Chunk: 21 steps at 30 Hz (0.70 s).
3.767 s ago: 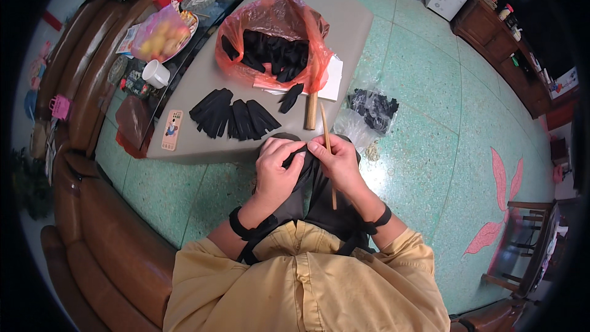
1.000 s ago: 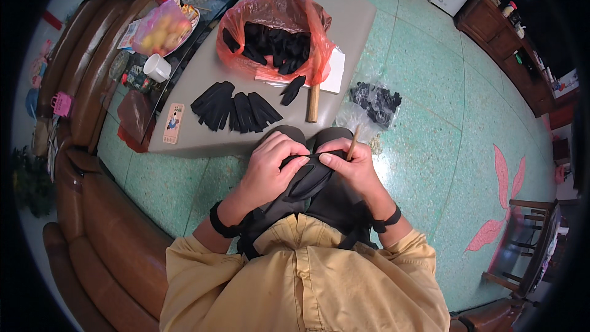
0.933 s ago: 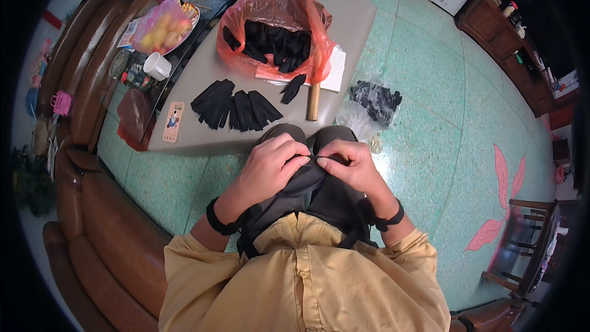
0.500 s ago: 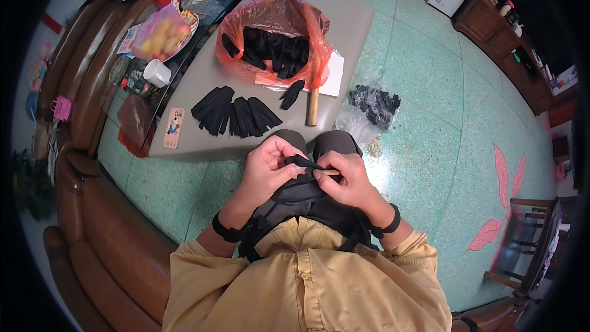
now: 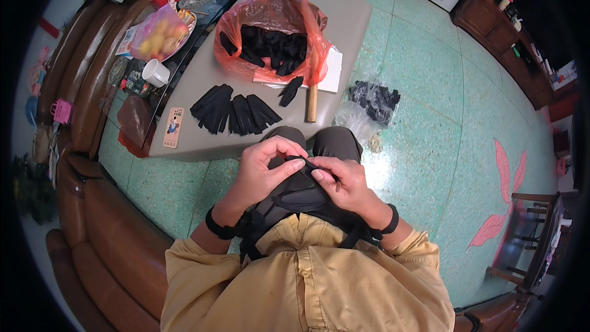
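Over my lap, my left hand pinches one end of a small black fabric strip between thumb and fingers. My right hand is closed on the strip's other end and on a thin wooden stick, most of which its fingers hide. Two fanned rows of black fabric strips lie on the grey padded top in front of me. A single black piece rests to their right. Behind them a translucent red plastic bag gapes, holding many more black pieces.
A wooden handle sticks out from beneath the bag, beside white paper. Near the left edge lies a phone in a decorated case. A white mug and bagged fruit stand farther left. Clear plastic with black pieces sits on the floor.
My right hand has turned, so the stick's end now points downward and shows less. Both hands have drawn closer together on the strip, and less of it is exposed.
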Motion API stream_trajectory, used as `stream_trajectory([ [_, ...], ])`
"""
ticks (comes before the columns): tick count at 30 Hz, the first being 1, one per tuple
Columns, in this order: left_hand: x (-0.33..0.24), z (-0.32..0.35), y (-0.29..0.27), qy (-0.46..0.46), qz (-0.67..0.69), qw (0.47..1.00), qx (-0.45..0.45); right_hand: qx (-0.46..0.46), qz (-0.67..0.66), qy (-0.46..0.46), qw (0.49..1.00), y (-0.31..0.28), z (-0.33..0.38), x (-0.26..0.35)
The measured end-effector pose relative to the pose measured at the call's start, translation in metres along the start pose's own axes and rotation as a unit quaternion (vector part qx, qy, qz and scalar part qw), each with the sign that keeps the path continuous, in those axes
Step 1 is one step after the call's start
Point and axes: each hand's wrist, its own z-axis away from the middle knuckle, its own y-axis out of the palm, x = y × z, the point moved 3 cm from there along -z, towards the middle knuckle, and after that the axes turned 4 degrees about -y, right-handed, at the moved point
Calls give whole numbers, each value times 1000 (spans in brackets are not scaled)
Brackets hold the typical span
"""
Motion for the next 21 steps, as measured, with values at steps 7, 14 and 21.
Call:
stream_trajectory([
  [7, 8, 0, 2, -61, -32, 998, -2, 5, 46, 19, 999, 3, 4, 1],
  [14, 15, -8, -3, -97, -23, 995, 28, 112, -77, 216, 967, -6, -10, -23],
  [21, 32, -4, -11, -125, -49, 991, -26, 53, -197, 347, 916, -21, -10, -54],
])
